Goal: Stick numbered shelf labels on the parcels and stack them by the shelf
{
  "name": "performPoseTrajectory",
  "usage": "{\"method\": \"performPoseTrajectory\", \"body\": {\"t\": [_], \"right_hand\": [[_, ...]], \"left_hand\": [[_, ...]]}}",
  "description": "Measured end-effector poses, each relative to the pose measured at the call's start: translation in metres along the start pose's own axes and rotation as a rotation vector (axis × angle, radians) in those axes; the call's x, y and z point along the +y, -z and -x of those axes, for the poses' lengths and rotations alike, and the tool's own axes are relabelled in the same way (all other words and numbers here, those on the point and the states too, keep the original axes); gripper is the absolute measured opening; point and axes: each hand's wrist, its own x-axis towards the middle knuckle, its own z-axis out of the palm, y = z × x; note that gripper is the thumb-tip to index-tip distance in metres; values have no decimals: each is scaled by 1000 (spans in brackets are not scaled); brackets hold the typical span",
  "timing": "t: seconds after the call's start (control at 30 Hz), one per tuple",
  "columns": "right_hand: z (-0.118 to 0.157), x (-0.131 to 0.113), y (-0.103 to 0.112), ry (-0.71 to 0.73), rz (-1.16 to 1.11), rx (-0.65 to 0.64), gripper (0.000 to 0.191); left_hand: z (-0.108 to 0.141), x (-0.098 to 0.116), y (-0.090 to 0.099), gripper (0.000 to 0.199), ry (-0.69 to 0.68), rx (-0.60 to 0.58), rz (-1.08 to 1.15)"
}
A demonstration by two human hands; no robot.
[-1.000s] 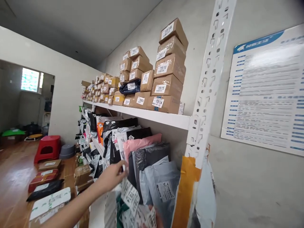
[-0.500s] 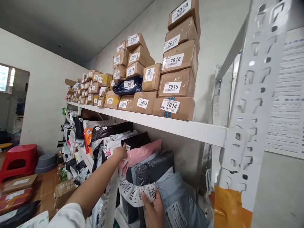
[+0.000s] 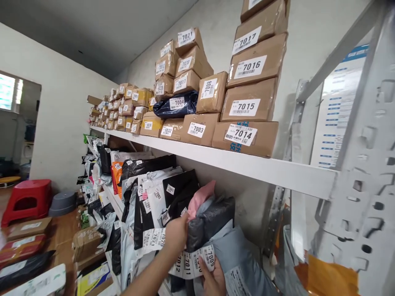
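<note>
Keep the barcode-label strip [image 3: 187, 266] flat, beside the pink mailer [image 3: 202, 198]
Right hand [image 3: 216, 279] pinches it (7009 foremost); left hand [image 3: 177, 235] meets the mailer, its grip I can't tell.

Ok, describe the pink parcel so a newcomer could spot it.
Find the white shelf beam under the stacked brown boxes. Below it, the left hand is at the near end of the pink parcel. Its colour stands out between a black bag and a dark grey bag.
</note>
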Motion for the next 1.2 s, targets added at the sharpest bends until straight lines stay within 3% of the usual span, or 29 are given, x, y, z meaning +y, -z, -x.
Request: {"method": "performPoseTrajectory", "body": {"t": [0.13,0.27,0.4,0.6,0.7,0.8,0.93,1.03,1.1,1.2], "right_hand": [[6,-13,2,-108,-49,42,72],[12,-21,4,-162,-96,75,77],[16,-24,2,-164,-112,67,71],[15,-14,4,-147,-83,57,67],[16,-8,6,-150,-105,79,69],[20,-7,5,-144,-124,79,70],[25,-13,7,-159,-147,112,74],[25,-16,16,-161,-162,153,74],[24,-15,23,-162,-144,175,71],[22,-12,30,-180,-104,214,66]], "left_hand": [[26,35,-13,29,-86,-42,-12],[42,44,-16,30,-128,-78,-4],[35,26,-9,29,-78,-39,51],[22,-21,2,47,305,116,76],[26,-17,-9,44,259,62,100],[32,1,-18,39,170,-3,150],[42,22,-18,29,5,-78,241],[47,20,-16,26,-70,-99,331],[44,6,-16,28,5,-40,368],[31,-19,-18,47,245,118,357]]}}
